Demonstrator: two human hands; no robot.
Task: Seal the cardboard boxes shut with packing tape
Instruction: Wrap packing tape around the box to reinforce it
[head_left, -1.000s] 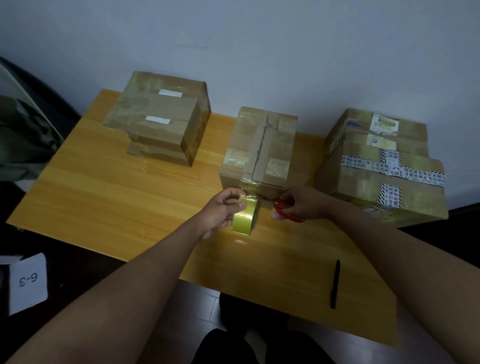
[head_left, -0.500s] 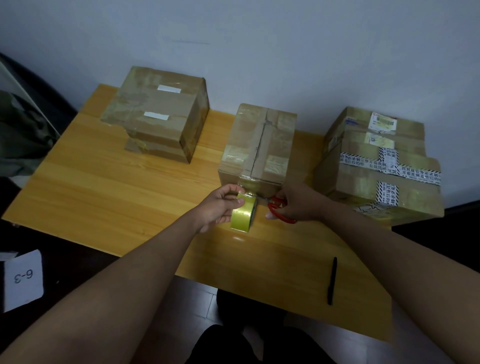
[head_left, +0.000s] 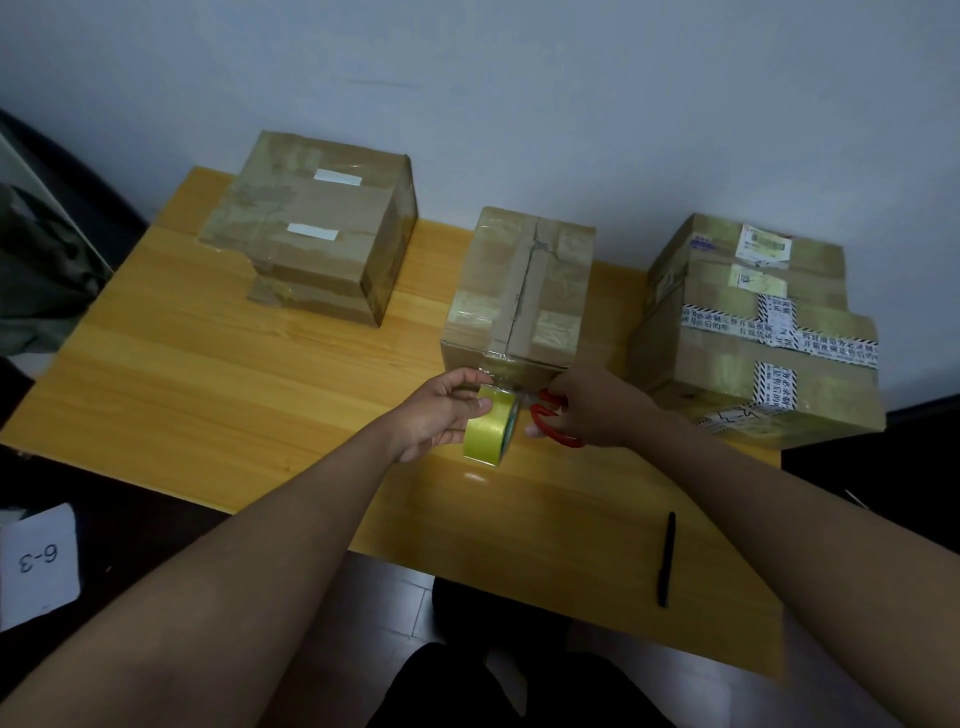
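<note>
at the frame centre, the left hand (head_left: 441, 413) gripped the tape roll (head_left: 489, 428) below the middle box (head_left: 519, 291); the right hand (head_left: 592, 410) held red scissors (head_left: 553, 423). a slack strip could wrinkle when cut.

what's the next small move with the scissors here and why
Probably snip the tape. The left hand holds the tape roll at the near face of the middle box, and the right hand has the red scissors right beside the roll.
</note>
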